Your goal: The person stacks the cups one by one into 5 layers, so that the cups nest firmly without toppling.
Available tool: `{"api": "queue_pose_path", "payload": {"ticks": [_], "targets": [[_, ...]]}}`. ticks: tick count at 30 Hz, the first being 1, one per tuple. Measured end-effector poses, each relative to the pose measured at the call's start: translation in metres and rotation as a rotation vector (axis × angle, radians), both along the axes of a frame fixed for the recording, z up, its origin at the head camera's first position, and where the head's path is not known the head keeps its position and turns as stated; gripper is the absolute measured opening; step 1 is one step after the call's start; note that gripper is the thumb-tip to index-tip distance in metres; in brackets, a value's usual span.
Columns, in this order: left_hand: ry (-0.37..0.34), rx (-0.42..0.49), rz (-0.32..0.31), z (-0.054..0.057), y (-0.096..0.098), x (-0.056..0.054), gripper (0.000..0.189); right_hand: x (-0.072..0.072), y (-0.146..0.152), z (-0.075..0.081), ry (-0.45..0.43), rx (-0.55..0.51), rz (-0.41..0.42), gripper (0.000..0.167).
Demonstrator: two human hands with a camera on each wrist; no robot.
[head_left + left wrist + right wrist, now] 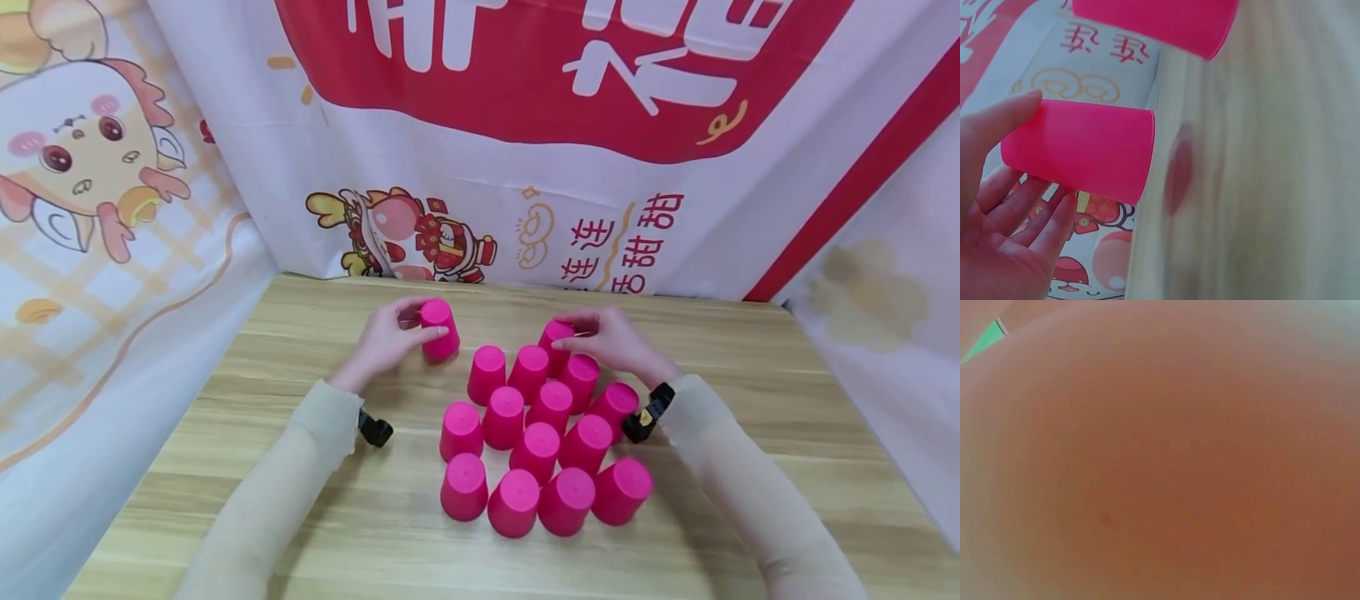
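- Head view, far left: a printed cloth (67, 275) hangs beyond the slanting left edge of the wooden counter (172, 500).
- Left sleeve (277, 483) crosses that side, a black wrist camera (375, 429) at its cuff; a stretch of wood lies between this camera and the cups.
- Left hand (388, 337) grips an upside-down pink left cup (440, 331) between thumb and fingers (1054, 231), near the counter's far edge. In the left wrist view its rim is raised slightly off the wood, above a red reflection.
- A gap of wood separates it from the other upside-down pink cups (513, 503), packed close in a slanted block, four along the near side. A small opening shows inside the block's left side; a strip of counter runs along its near side.
- Right hand (615, 337) has thumb and fingers around the right cup (557, 346) at the block's far corner; whether it touches the wood, I cannot tell. The right wrist view is nearly all blurred skin.
- Right sleeve (750, 483) lies close beside the block; wood shows between it and the counter's right edge.
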State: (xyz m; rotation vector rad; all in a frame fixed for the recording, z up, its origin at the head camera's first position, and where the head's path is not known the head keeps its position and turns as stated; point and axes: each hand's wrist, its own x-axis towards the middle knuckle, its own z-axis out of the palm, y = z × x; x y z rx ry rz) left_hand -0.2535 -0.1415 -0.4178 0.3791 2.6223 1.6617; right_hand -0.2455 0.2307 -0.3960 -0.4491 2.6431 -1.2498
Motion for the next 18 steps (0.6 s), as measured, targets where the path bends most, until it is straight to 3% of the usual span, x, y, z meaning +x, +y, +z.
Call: {"api": "queue_pose_path", "payload": {"ticks": [9, 18], "targets": [[-0.008, -0.021, 0.058, 0.004, 0.002, -0.026, 0.067, 0.001, 0.0, 0.002, 0.011, -0.001, -0.007, 0.051], [0.017, -0.076, 0.049, 0.004, 0.003, -0.037, 0.064, 0.0, 0.0, 0.002, -0.005, 0.008, 0.002, 0.053]]}}
